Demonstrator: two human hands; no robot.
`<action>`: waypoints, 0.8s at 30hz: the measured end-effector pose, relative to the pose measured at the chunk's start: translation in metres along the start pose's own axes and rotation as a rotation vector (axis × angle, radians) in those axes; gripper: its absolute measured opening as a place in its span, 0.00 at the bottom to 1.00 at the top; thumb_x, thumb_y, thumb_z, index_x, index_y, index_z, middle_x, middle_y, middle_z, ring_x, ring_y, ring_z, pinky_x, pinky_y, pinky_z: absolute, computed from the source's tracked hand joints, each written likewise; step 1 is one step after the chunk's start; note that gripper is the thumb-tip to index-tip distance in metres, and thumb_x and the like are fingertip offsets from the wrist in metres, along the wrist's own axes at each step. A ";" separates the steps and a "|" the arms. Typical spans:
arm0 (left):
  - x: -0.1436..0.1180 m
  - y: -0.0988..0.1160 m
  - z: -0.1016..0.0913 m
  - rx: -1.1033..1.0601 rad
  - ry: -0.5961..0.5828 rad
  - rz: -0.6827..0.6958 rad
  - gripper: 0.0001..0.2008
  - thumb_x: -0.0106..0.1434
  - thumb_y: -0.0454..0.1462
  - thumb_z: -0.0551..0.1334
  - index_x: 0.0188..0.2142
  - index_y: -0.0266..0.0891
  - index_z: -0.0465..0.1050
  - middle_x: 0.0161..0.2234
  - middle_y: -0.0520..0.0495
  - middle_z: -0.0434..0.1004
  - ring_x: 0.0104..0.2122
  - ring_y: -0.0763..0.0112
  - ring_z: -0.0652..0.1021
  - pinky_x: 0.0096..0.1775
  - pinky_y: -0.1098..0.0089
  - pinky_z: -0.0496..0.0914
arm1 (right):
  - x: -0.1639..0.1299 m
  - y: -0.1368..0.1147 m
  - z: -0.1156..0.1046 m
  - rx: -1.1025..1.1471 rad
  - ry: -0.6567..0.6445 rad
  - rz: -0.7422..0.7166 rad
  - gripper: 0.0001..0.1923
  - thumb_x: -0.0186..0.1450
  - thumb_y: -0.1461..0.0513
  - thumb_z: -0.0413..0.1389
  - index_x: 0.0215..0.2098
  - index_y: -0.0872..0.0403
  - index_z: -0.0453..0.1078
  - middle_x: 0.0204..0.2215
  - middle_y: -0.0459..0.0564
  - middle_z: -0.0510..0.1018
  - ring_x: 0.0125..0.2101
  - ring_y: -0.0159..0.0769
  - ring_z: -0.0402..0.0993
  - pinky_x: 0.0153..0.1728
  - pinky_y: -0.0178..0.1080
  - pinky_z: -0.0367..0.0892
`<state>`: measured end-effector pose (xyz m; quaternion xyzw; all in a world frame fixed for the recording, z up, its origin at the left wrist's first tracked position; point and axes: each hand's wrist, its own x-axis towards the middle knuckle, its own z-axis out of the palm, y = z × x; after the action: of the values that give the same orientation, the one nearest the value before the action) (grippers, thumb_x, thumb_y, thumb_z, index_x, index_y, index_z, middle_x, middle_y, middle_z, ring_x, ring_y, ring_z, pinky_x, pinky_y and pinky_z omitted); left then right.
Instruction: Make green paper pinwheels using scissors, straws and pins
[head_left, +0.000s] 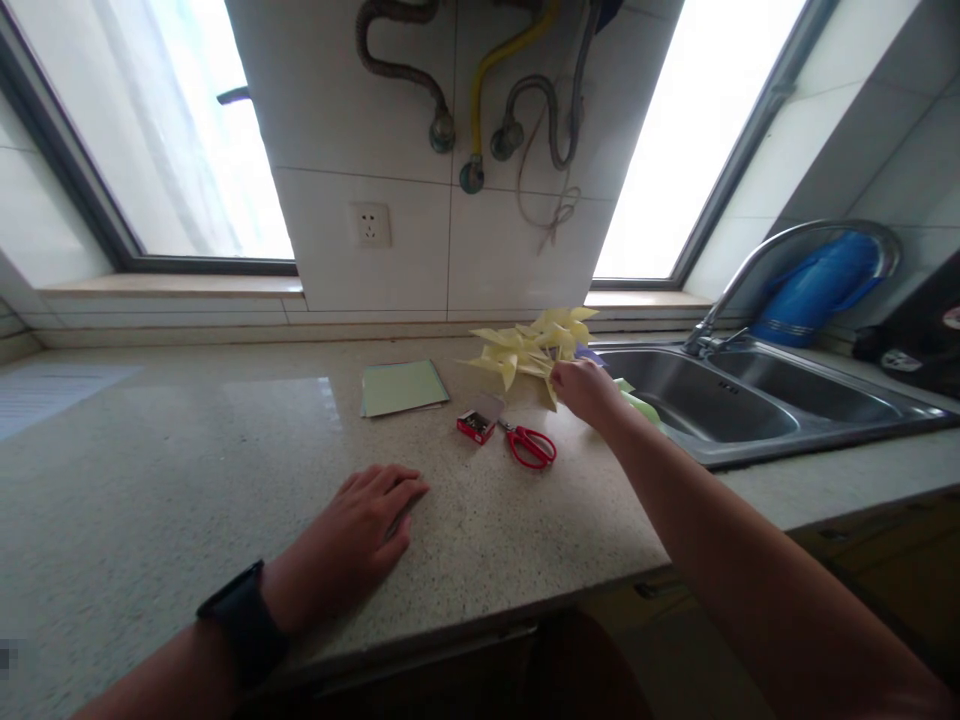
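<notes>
My right hand [589, 390] reaches out over the counter and is closed on a bunch of folded yellow paper shapes [534, 350], held just left of the sink. My left hand [360, 530] lies flat, palm down, on the speckled countertop [150, 480] near its front edge, with a black watch on the wrist. Red-handled scissors [529, 445] and a small red box [475, 425] lie on the counter just below the paper bunch. A stack of pale green paper sheets [401, 387] lies to their left.
A steel double sink [757, 400] with a curved tap [780, 250] fills the right side. A blue object [814, 290] stands behind it. Hoses and a wall socket [373, 225] are on the tiled pillar between two windows.
</notes>
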<state>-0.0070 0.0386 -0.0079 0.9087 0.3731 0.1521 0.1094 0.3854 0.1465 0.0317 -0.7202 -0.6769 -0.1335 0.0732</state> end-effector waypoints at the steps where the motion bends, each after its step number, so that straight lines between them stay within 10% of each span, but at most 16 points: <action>1: 0.000 0.000 0.000 0.000 0.000 -0.001 0.21 0.68 0.33 0.55 0.59 0.44 0.70 0.57 0.43 0.72 0.56 0.57 0.71 0.60 0.52 0.64 | 0.001 0.000 -0.003 0.018 0.039 0.004 0.17 0.71 0.56 0.57 0.55 0.54 0.69 0.53 0.54 0.74 0.47 0.41 0.75 0.47 0.49 0.74; 16: 0.000 -0.001 0.000 -0.018 0.009 -0.008 0.21 0.68 0.33 0.55 0.59 0.45 0.69 0.57 0.45 0.72 0.56 0.58 0.71 0.61 0.52 0.64 | 0.040 0.021 -0.050 0.276 0.634 0.133 0.15 0.71 0.58 0.51 0.42 0.54 0.78 0.37 0.54 0.84 0.38 0.41 0.80 0.43 0.41 0.69; 24: -0.001 -0.001 0.001 -0.023 -0.004 -0.014 0.21 0.68 0.33 0.55 0.60 0.46 0.68 0.58 0.45 0.71 0.57 0.58 0.70 0.61 0.52 0.64 | 0.055 0.050 -0.052 0.191 0.677 0.238 0.14 0.72 0.59 0.50 0.45 0.56 0.76 0.39 0.57 0.81 0.46 0.46 0.75 0.52 0.49 0.65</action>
<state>-0.0078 0.0388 -0.0095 0.9051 0.3775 0.1537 0.1216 0.4333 0.1800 0.1013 -0.6989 -0.5352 -0.2908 0.3749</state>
